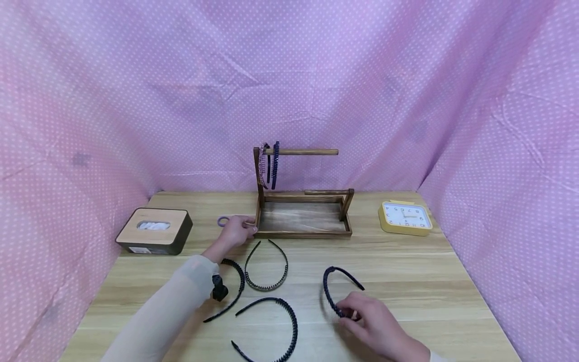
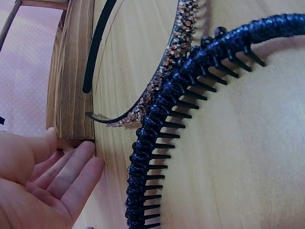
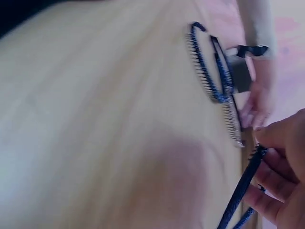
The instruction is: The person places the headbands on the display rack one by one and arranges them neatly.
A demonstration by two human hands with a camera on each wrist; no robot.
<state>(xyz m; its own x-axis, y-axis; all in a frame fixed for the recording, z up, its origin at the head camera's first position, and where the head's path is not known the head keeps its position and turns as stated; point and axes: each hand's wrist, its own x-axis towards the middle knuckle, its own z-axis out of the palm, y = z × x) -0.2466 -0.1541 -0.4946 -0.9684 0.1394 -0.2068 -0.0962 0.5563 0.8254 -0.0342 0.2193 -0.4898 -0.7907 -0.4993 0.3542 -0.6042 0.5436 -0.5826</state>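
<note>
My left hand (image 1: 235, 230) grips the near left corner of a wooden stand (image 1: 303, 235), thumb on one side and fingers on another in the left wrist view. My right hand (image 1: 373, 322) pinches a dark toothed headband (image 1: 326, 289) at one side, its arch raised off the table. On the stand's upper bar (image 1: 312, 152) hang a pinkish headband (image 1: 262, 166) and a dark blue headband (image 1: 275, 166). Three more lie on the table: a glittery headband (image 1: 267, 288), a dark headband (image 1: 243, 281) partly behind my left arm, and a black headband (image 1: 295, 327) nearest me.
A tissue box (image 1: 176, 236) stands at the left and a yellow alarm clock (image 1: 404, 230) at the right. A small purple ring-shaped thing (image 1: 222, 221) shows beside my left hand. The stand's lower bar (image 1: 325, 192) sits at its right end. Pink dotted cloth (image 1: 289, 75) surrounds the table.
</note>
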